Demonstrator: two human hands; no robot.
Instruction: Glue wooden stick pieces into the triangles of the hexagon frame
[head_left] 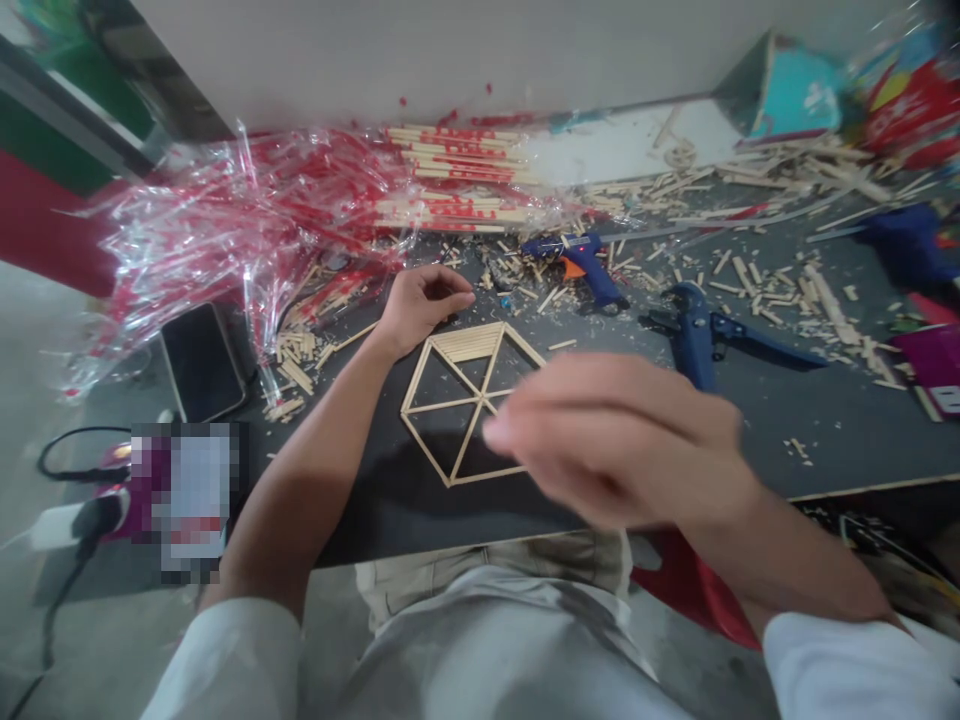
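A hexagonal frame of thin wooden sticks (427, 407) lies flat on the dark table, with spokes meeting at its centre. One of its triangular sections is partly filled with sticks laid side by side. My left hand (421, 308) rests just beyond the frame's upper left corner, its fingers curled in toward the thumb, with nothing visible in them. Above the frame's right side hovers my right hand (622, 440), blurred by motion. Its fingers are bent together in a pinch; what they hold, if anything, cannot be made out. That hand hides the frame's right corner.
Behind the frame are a blue glue gun (589, 268), wrapped stick bundles (457, 155) and a heap of plastic wrappers (262, 200). A blue cutter (701, 335) lies to the right, among stick offcuts. A phone (202, 362) and power plugs (82, 520) are on the left.
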